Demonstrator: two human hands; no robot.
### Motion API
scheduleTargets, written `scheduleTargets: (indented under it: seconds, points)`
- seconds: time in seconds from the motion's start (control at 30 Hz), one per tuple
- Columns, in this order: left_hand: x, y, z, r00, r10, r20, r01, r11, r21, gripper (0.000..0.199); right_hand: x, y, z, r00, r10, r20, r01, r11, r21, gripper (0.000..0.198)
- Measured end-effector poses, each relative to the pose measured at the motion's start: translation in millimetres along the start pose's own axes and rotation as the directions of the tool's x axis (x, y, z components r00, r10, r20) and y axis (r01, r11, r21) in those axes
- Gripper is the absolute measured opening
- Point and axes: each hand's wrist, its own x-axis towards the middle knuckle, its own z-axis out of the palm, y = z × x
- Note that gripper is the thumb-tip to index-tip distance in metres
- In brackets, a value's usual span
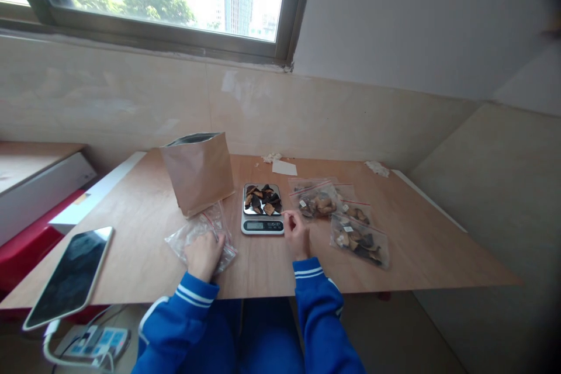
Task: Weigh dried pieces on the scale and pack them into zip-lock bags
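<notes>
A small kitchen scale (pixel 263 227) stands mid-table, its steel plate bearing several dark, brown-edged dried pieces (pixel 263 199) that look like dried mushroom slices. At the right edge of the scale is my right hand (pixel 297 234), thumb and fingers pinched together; what they hold, if anything, is too small to make out. My left hand (pixel 204 254) lies curled over clear zip bags (pixel 186 239), its fingers closed on the plastic. Just behind those bags a brown kraft paper pouch (pixel 199 178) stands upright with its top open.
Several filled zip bags (pixel 360 242) of dried pieces, with small white labels, lie right of the scale. A white card (pixel 284 168) and crumpled scraps (pixel 377 168) are near the back edge. A tablet (pixel 70 274) on a charging cable overhangs the front left, above a power strip (pixel 92 342).
</notes>
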Motion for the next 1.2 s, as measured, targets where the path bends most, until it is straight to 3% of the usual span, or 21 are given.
scheduleTargets:
  seconds: [0.1,0.17,0.23,0.3,0.37,0.43,0.6,0.67,0.8,0.87,0.97,1.1,1.2]
  points:
    - [-1,-11,2,0.999,0.042,-0.001,-0.042,0.992,-0.121,0.040,-13,-30,6,0.998,-0.014,0.069,0.010,0.998,0.061,0.029]
    - [-4,-17,0,0.995,0.090,-0.030,-0.095,0.965,-0.243,0.039,-21,-51,12,0.982,0.002,0.190,-0.023,0.993,0.112,0.030]
    - [-9,-20,-7,0.986,0.143,-0.086,-0.165,0.913,-0.374,0.039,-28,-71,20,0.933,0.022,0.359,-0.076,0.988,0.135,0.031]
    - [-16,-19,-18,0.974,0.182,-0.132,-0.223,0.842,-0.491,0.041,-33,-89,27,0.855,0.026,0.517,-0.121,0.981,0.152,0.033]
    - [-23,-17,-33,0.964,0.212,-0.158,-0.265,0.786,-0.559,0.042,-35,-104,34,0.791,0.013,0.612,-0.161,0.969,0.187,0.036]
    - [-27,-15,-46,0.951,0.257,-0.175,-0.310,0.747,-0.588,0.041,-37,-116,39,0.767,0.006,0.641,-0.197,0.954,0.227,0.038]
    - [-32,-15,-58,0.933,0.299,-0.202,-0.356,0.668,-0.653,0.039,-38,-124,49,0.792,0.007,0.610,-0.188,0.954,0.233,0.037]
    - [-33,-15,-58,0.935,0.258,-0.242,-0.354,0.666,-0.657,0.040,-35,-114,50,0.821,0.012,0.571,-0.185,0.952,0.245,0.039]
    - [-33,-12,-66,0.929,0.104,-0.356,-0.327,0.680,-0.656,0.039,-17,-86,38,0.897,0.133,0.421,-0.266,0.924,0.274,0.046]
    - [-31,-7,-74,0.924,0.093,-0.372,-0.335,0.667,-0.665,0.038,-4,-76,26,0.893,0.108,0.437,-0.258,0.918,0.300,0.047]
    - [-23,2,-84,0.926,0.093,-0.366,-0.339,0.632,-0.697,0.040,14,-65,8,0.877,0.010,0.480,-0.167,0.944,0.286,0.045]
    - [-3,11,-84,0.942,0.082,-0.325,-0.303,0.620,-0.724,0.042,34,-36,6,0.976,-0.048,0.210,0.037,0.998,0.056,0.044]
    - [10,14,-77,0.947,0.068,-0.313,-0.285,0.625,-0.727,0.042,42,-4,21,0.981,-0.095,0.169,0.123,0.979,-0.162,0.047]
